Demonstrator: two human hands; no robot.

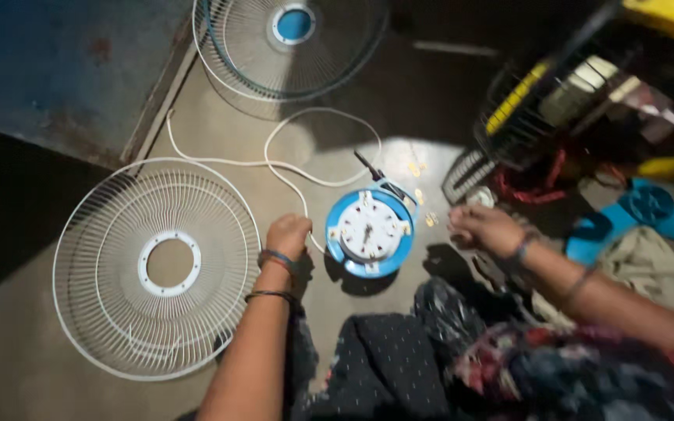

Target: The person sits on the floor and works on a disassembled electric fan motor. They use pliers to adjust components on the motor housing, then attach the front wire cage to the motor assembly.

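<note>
Fan teardown, motor stage: round blue-and-white fan motor housing on the floor between both hands, left hand fisted on white cord, right hand curled, contents unclear; next needs screw access.

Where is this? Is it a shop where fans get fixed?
Probably a floor corner used for fixing fans, at home or in a small workshop. Two loose fan grilles, a blue-and-white motor housing with its white cord, and small screws lie on bare concrete.
</note>
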